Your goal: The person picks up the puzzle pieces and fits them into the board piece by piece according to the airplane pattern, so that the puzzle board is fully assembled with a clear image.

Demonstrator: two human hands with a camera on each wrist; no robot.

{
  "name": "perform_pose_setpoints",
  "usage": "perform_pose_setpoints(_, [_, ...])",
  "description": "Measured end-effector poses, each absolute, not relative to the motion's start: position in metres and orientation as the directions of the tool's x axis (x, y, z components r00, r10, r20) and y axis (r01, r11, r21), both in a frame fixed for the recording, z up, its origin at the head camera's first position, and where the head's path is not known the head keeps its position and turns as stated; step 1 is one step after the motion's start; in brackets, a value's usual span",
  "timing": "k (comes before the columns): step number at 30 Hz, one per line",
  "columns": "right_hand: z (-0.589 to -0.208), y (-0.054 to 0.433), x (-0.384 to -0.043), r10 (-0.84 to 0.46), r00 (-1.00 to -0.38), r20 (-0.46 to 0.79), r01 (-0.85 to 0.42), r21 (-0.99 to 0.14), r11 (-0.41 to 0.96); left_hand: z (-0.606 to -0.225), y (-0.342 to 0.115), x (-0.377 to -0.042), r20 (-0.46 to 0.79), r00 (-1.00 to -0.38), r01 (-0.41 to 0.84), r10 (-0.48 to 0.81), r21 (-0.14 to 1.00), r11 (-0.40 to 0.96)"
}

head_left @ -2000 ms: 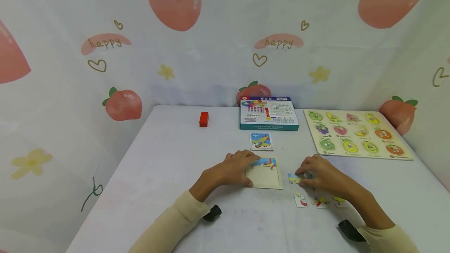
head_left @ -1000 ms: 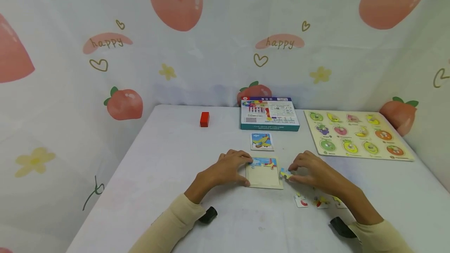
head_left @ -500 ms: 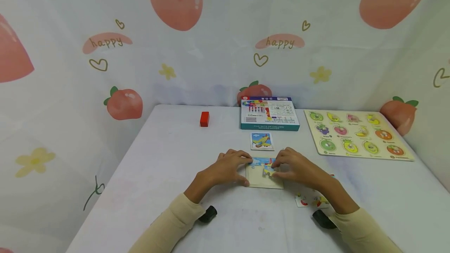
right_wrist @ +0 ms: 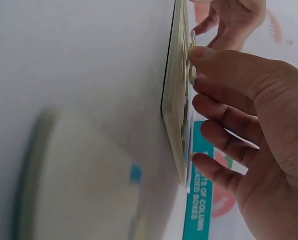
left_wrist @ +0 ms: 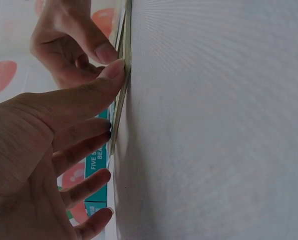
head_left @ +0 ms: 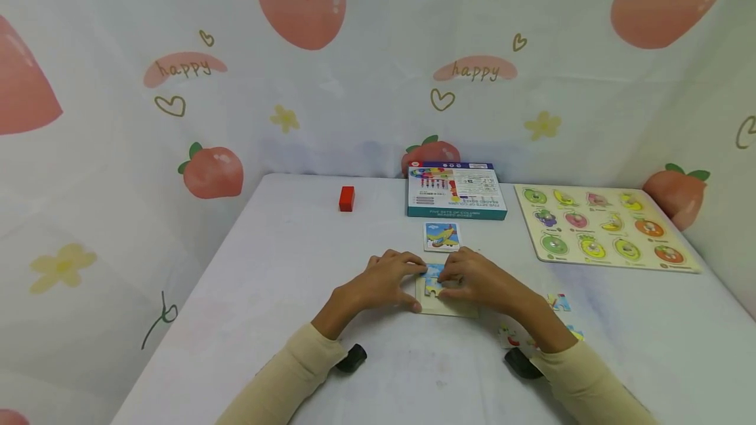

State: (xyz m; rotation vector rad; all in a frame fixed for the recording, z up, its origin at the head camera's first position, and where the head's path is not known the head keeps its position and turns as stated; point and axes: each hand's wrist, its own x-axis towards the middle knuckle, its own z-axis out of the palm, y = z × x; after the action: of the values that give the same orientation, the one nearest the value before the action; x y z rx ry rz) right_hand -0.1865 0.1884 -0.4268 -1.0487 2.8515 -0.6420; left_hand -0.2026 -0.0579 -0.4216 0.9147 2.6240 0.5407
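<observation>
My left hand (head_left: 380, 283) holds the left side of a shallow wooden puzzle tray (head_left: 451, 307), its thumb at the near corner and its fingertips by the far one. Inside the tray, a top strip of sky-blue pieces shows partly. Between thumb and fingers, my right hand (head_left: 483, 284) pinches a blue and yellow puzzle piece (head_left: 432, 286) over the tray's left part, just below that strip. In the right wrist view the piece (right_wrist: 192, 75) stands edge-on above the tray (right_wrist: 172, 95); whether it touches is unclear. The right hand hides the tray's right part.
Beyond the tray lies an airplane picture card (head_left: 441, 236), with a flat toy box (head_left: 456, 194) behind it. A wooden fruit board (head_left: 529, 220) lies at right, a red block (head_left: 346, 199) at back left. Loose puzzle pieces (head_left: 558, 302) lie right of the tray, partly under the right forearm.
My right hand has picked up the blue and yellow puzzle piece from the table and carried it left over the tray. The left hand has stayed at the tray's left side.
</observation>
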Motion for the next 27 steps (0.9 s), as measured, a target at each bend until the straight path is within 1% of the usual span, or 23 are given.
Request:
perform_pose_setpoints(6, [-0.426,0.182,-0.187,-0.627,-0.775,0.079,-0.607,-0.368,0.704,-0.421,-0.058,-0.202,-0.165,-0.749,0.523,0.641,0.447,0.726])
perform_pose_setpoints(11, [-0.424,0.178,-0.187,-0.636,-0.766,0.099,-0.625,-0.351,0.698,-0.421,-0.057,-0.202,-0.165,-0.752,0.519,0.639,0.45,0.727])
perform_pose_setpoints(20, [-0.423,0.176,-0.189,-0.592,-0.803,0.067,-0.566,-0.398,0.722,-0.422,-0.057,-0.203,-0.16,-0.749,0.524,0.643,0.449,0.723])
perform_pose_setpoints(27, [-0.425,0.175,-0.19,-0.574,-0.817,0.046,-0.539,-0.415,0.733,-0.424,-0.057,-0.203,-0.164,-0.751,0.52,0.639,0.449,0.727])
